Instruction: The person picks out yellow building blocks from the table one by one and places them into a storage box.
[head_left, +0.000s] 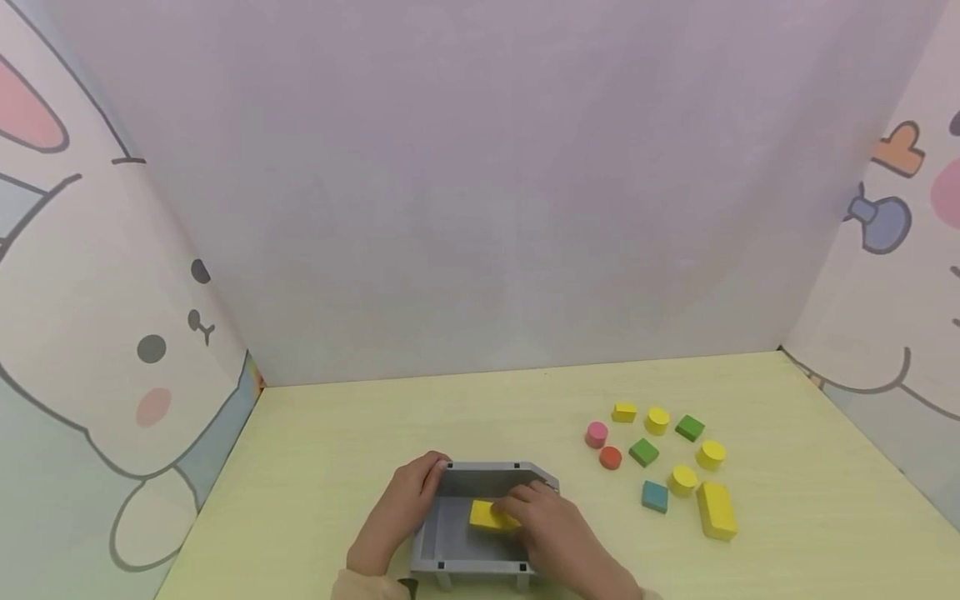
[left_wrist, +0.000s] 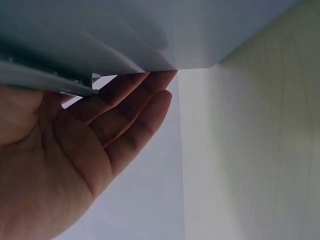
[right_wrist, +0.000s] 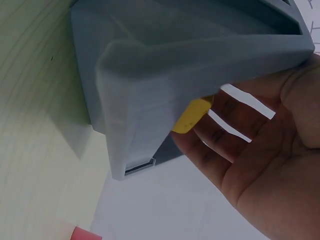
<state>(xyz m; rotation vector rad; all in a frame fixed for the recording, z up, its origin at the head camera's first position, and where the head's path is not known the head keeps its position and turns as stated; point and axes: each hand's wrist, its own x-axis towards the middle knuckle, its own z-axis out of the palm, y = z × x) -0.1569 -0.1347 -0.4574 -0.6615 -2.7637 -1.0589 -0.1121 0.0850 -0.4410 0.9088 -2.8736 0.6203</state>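
A grey plastic bin (head_left: 468, 567) with a sloped front stands at the near edge of the table. My left hand (head_left: 408, 497) grips its left wall, thumb at the rim and fingers along the outside; the left wrist view shows those fingers (left_wrist: 132, 127) against the grey wall. Inside the bin is a yellow block (head_left: 486, 516), held by the fingers of my right hand (head_left: 551, 529), which reaches in over the right side. In the right wrist view part of the yellow block (right_wrist: 192, 116) shows at the fingertips behind the bin wall; the rest is hidden.
To the right lie several loose blocks: a pink cylinder (head_left: 597, 434), a red disc (head_left: 611, 457), green blocks (head_left: 644, 452), a blue block (head_left: 655, 497), yellow cylinders (head_left: 682, 480), a small yellow block (head_left: 624, 412) and a long yellow block (head_left: 717, 511). A pale wall (head_left: 510, 208) rises behind the table.
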